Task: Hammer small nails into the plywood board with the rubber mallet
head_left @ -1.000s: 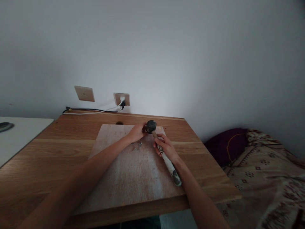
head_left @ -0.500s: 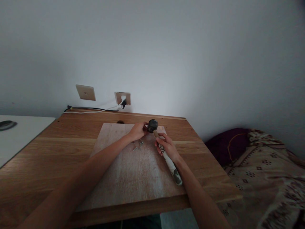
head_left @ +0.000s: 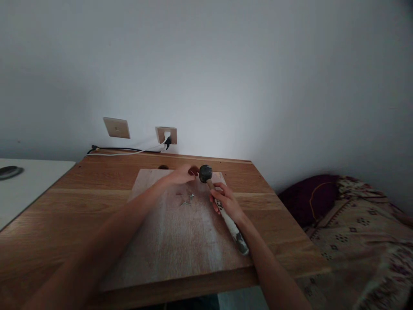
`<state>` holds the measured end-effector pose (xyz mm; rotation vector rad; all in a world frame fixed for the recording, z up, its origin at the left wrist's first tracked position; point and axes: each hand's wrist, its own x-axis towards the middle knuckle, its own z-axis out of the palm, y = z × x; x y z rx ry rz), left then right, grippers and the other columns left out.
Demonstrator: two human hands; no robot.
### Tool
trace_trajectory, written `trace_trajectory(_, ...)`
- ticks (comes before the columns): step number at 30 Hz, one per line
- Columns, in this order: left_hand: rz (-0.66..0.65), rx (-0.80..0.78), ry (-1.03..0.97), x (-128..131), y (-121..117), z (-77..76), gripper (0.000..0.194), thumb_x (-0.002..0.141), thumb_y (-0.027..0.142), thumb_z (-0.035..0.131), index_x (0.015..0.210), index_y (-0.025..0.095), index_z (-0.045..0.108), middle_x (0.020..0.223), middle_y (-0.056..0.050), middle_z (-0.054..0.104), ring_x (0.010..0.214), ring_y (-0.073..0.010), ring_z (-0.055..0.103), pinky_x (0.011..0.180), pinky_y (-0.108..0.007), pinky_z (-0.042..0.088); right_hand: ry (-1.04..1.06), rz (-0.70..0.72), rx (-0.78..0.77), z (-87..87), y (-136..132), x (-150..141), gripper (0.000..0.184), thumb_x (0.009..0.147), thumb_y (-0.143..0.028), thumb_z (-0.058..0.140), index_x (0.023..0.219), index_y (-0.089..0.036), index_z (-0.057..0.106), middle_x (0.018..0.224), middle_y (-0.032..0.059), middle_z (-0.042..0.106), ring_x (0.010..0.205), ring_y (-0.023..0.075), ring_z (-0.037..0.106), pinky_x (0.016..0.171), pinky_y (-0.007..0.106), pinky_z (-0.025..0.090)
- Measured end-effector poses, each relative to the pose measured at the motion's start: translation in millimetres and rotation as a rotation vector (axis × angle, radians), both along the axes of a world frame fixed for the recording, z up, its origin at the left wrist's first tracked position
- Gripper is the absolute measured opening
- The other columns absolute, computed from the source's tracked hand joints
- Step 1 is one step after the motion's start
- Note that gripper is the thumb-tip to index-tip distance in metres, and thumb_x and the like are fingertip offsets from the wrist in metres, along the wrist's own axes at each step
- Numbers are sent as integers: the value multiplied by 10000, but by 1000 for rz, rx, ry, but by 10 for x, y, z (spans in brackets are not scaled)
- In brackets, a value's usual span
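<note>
My right hand (head_left: pixel 226 201) is wrapped round the upper handle of a mallet (head_left: pixel 229 226). Its dark, rounded head is at the far end, and worn white paint covers much of the wooden handle. Just left of the head, my left hand (head_left: pixel 182 174) is over the far part of a pale wooden board (head_left: pixel 161 249). Motion blurs its curled fingers, so whether they hold anything is unclear. Several small metal nails or screws (head_left: pixel 189 199) lie on the board below my left hand.
The board rests on a brown wooden table (head_left: pixel 97 189) against a wall. Cables (head_left: pixel 129 153) run from a wall socket (head_left: pixel 166 134) along the table's back edge. A white surface (head_left: pixel 35 181) stands at left, and patterned bedding (head_left: pixel 351 232) at right.
My left hand has drawn back leftward from the mallet head, uncovering more of the board. The mallet has stayed almost in place in my right hand.
</note>
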<state>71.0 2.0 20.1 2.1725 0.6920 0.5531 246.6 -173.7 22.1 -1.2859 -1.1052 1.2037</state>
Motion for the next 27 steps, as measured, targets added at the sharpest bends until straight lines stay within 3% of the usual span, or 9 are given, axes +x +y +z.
trace_trajectory(2, -90, 70, 77, -198, -21, 136, 220, 763, 138, 628, 970, 147, 703, 923, -49, 765, 821, -184, 711, 739, -260, 541, 3, -1, -12, -15, -2, -4, 512, 734, -606, 782, 995, -245, 529, 619, -81, 627, 364, 110, 498, 314, 224, 381)
trace_trajectory(5, -327, 156, 227, -480, -171, 293, 251, 738, 182, 684, 987, 177, 718, 947, -32, 745, 846, -186, 694, 745, -249, 513, 0, -6, -21, -19, -5, -14, 506, 735, -595, 779, 1000, -244, 529, 620, -80, 631, 364, 112, 502, 311, 223, 379)
trace_trajectory(7, -367, 216, 319, -594, -311, 345, 247, 697, 187, 734, 944, 195, 728, 950, -26, 731, 828, -187, 675, 718, -247, 484, -3, -15, -20, -13, -6, -22, 500, 731, -586, 781, 992, -243, 528, 615, -82, 629, 360, 111, 499, 310, 225, 381)
trace_trajectory(11, -310, 291, 385, -636, -476, 343, 139, 694, 114, 691, 788, 213, 716, 786, 9, 695, 688, -159, 615, 610, -250, 386, 0, -32, -8, -2, -5, -29, 501, 729, -591, 782, 982, -245, 523, 612, -83, 626, 352, 108, 494, 311, 223, 367)
trace_trajectory(14, -295, 275, 311, -574, -408, 293, 173, 697, 60, 656, 743, 211, 728, 684, 30, 677, 625, -143, 601, 598, -246, 379, -3, -39, -10, 0, -4, -29, 504, 722, -590, 782, 982, -242, 527, 608, -82, 627, 349, 107, 492, 307, 222, 366)
trace_trajectory(17, -219, 233, 145, -444, -258, 222, 214, 703, 36, 652, 802, 188, 766, 750, 14, 737, 684, -149, 657, 669, -239, 444, 0, -44, -6, -4, -1, -30, 502, 713, -582, 781, 981, -238, 532, 599, -84, 621, 344, 108, 486, 302, 226, 372)
trace_trajectory(21, 7, 143, -41, -212, -154, 76, 184, 780, 100, 657, 900, 162, 782, 840, -22, 788, 766, -172, 711, 726, -250, 505, 8, -42, -9, -14, 4, -27, 511, 703, -583, 790, 983, -241, 533, 597, -84, 624, 346, 113, 490, 300, 229, 367)
trace_trajectory(24, 115, 136, -48, -108, -169, -64, 191, 764, 86, 646, 873, 162, 782, 840, -29, 792, 775, -178, 721, 740, -260, 523, 14, -46, -16, -20, 10, -19, 510, 704, -584, 790, 983, -245, 531, 592, -85, 624, 344, 114, 485, 301, 231, 366)
trace_trajectory(27, 137, 165, -27, -92, -194, -183, 244, 734, 52, 627, 872, 171, 789, 842, -24, 794, 780, -184, 719, 745, -267, 519, 11, -50, -12, -22, 10, -17, 501, 709, -585, 784, 978, -243, 536, 592, -84, 629, 340, 111, 476, 302, 232, 368)
